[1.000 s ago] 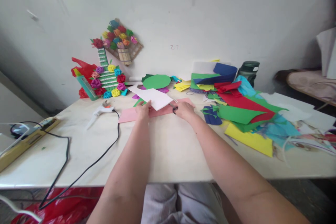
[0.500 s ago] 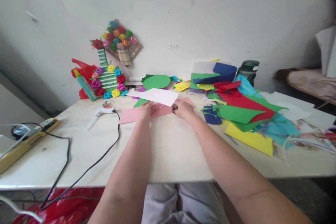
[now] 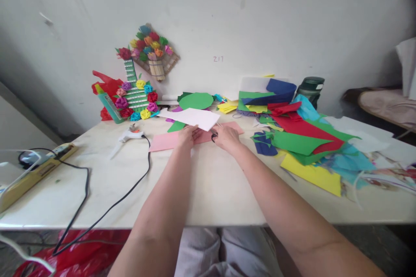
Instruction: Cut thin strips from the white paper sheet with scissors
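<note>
My right hand [image 3: 226,136] is closed on a pair of scissors [image 3: 213,136]; a dark handle loop shows beside its fingers, while the blades are mostly hidden. The scissors meet the right corner of a white sheet of paper [image 3: 195,117]. My left hand [image 3: 189,135] grips that sheet at its lower edge, fingers bent and partly out of sight. Beneath both hands a strip of pink paper [image 3: 161,141] lies flat on the table. A green paper piece [image 3: 176,127] sticks out behind my left hand.
A white glue gun [image 3: 128,135] with its black cord lies left, near a power strip [image 3: 39,177]. Paper-flower crafts [image 3: 136,97] and a glue bottle [image 3: 108,104] stand behind it. Coloured paper [image 3: 300,142] and a dark bottle [image 3: 310,89] fill the right side.
The view has shifted slightly. Both hands stay at the white sheet, my left hand having slid a little to the right along its lower edge. The scissors remain in my right hand.
</note>
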Tool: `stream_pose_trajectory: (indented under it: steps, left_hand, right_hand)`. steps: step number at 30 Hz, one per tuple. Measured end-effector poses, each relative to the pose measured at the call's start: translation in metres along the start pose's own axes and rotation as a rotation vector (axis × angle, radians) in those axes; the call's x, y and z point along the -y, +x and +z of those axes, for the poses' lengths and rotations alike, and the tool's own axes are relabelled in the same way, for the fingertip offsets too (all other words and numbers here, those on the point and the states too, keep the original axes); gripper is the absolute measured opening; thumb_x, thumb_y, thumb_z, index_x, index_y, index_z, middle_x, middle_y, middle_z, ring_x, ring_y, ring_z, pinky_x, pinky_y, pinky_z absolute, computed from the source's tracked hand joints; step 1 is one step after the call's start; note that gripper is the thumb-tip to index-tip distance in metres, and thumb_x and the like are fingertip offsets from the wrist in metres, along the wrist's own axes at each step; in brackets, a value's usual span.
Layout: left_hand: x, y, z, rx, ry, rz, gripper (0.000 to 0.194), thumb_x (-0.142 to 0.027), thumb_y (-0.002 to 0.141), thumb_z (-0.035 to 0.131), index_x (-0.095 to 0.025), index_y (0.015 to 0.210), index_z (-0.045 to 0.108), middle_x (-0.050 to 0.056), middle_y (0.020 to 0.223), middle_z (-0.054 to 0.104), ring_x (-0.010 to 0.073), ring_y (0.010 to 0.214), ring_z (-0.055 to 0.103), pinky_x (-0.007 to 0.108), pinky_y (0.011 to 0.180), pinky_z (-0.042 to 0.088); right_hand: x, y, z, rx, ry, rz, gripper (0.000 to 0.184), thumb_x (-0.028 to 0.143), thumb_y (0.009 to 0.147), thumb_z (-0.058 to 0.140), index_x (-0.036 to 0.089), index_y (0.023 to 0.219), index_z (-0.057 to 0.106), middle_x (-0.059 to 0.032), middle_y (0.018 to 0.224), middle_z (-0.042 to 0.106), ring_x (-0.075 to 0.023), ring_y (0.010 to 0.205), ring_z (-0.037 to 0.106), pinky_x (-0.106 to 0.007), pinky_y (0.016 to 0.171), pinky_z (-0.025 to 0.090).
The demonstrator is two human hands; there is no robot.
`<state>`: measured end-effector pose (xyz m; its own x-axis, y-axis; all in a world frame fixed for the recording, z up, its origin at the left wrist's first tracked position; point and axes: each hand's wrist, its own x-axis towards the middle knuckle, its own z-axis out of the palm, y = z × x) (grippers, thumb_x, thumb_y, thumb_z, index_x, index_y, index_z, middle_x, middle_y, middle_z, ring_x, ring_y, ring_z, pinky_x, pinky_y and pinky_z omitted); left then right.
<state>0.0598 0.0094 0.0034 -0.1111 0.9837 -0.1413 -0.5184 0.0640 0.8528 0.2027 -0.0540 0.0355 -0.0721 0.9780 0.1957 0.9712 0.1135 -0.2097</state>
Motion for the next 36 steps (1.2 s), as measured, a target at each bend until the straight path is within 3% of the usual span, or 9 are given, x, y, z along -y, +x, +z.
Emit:
stream_pose_trajectory:
  steps: [4,9,13,17,21,25,31,36]
  left_hand:
    - [-0.002,-0.005,0.001,0.045,-0.026,-0.012,0.011,0.001,0.066,0.059,-0.010,0.068,0.056,0.006,0.068,0.065,0.0137,0.061,0.063,0.027,0.066,0.054]
    - [0.001,-0.006,-0.001,0.236,0.000,-0.081,0.011,-0.001,0.065,0.062,-0.011,0.070,0.059,0.006,0.072,0.066,0.0122,0.064,0.063,0.023,0.065,0.053]
    - [0.002,-0.008,-0.001,0.349,-0.013,0.030,0.014,-0.007,0.061,0.068,-0.012,0.072,0.060,0.005,0.074,0.066,0.0126,0.065,0.063,0.024,0.066,0.053]
    - [-0.001,-0.012,0.001,0.307,-0.065,0.148,0.018,-0.008,0.058,0.071,-0.014,0.066,0.055,0.000,0.067,0.063,0.0095,0.060,0.061,0.026,0.070,0.052]
    - [-0.002,-0.012,0.000,0.262,-0.118,0.188,0.021,-0.009,0.055,0.072,-0.015,0.063,0.053,0.000,0.064,0.062,0.0100,0.061,0.061,0.030,0.076,0.051]
    - [0.000,-0.009,-0.001,0.255,-0.161,0.207,0.023,-0.008,0.053,0.072,-0.014,0.059,0.051,0.000,0.059,0.061,0.0120,0.062,0.062,0.031,0.077,0.051]
    - [-0.001,-0.009,0.000,0.193,-0.121,0.213,0.018,-0.008,0.054,0.070,-0.012,0.064,0.055,0.003,0.065,0.064,0.0130,0.061,0.063,0.030,0.074,0.052]
    - [0.001,-0.010,0.001,0.179,-0.115,0.250,0.025,-0.008,0.051,0.071,-0.012,0.073,0.059,0.003,0.065,0.064,0.0133,0.060,0.063,0.029,0.071,0.052]
  right_hand:
    - [-0.005,0.004,0.004,0.001,0.070,0.127,0.030,0.026,0.072,0.053,0.019,0.098,0.065,-0.0105,0.097,0.067,-0.0229,0.091,0.061,-0.029,0.073,0.045]
    - [-0.010,0.011,0.008,-0.024,0.184,0.254,0.030,0.035,0.068,0.058,0.020,0.091,0.068,-0.0103,0.095,0.067,-0.0239,0.092,0.061,-0.029,0.070,0.046]
    - [-0.010,0.015,0.008,0.001,0.336,0.322,0.026,0.034,0.069,0.056,0.018,0.086,0.068,-0.0093,0.074,0.069,-0.0217,0.078,0.064,-0.027,0.063,0.046]
    - [-0.010,0.016,0.010,0.090,0.619,0.392,0.023,0.033,0.071,0.054,0.015,0.077,0.066,-0.0050,0.052,0.062,-0.0165,0.053,0.061,-0.022,0.046,0.040]
    - [-0.008,0.015,0.013,0.061,1.029,0.428,0.023,0.033,0.074,0.051,0.012,0.079,0.060,-0.0036,0.055,0.061,-0.0110,0.040,0.054,-0.018,0.032,0.028]
    - [-0.006,0.012,0.016,0.037,1.331,0.419,0.017,0.027,0.073,0.054,0.012,0.081,0.055,-0.0014,0.052,0.059,-0.0098,0.038,0.053,-0.016,0.029,0.028]
    - [-0.004,0.015,0.019,-0.109,1.533,0.419,0.014,0.022,0.074,0.055,0.013,0.084,0.052,0.0009,0.052,0.059,-0.0089,0.039,0.054,-0.014,0.030,0.031]
    - [-0.003,0.017,0.018,-0.222,1.602,0.411,0.028,0.020,0.070,0.060,0.014,0.095,0.051,0.0016,0.060,0.061,-0.0086,0.043,0.057,-0.014,0.034,0.035]
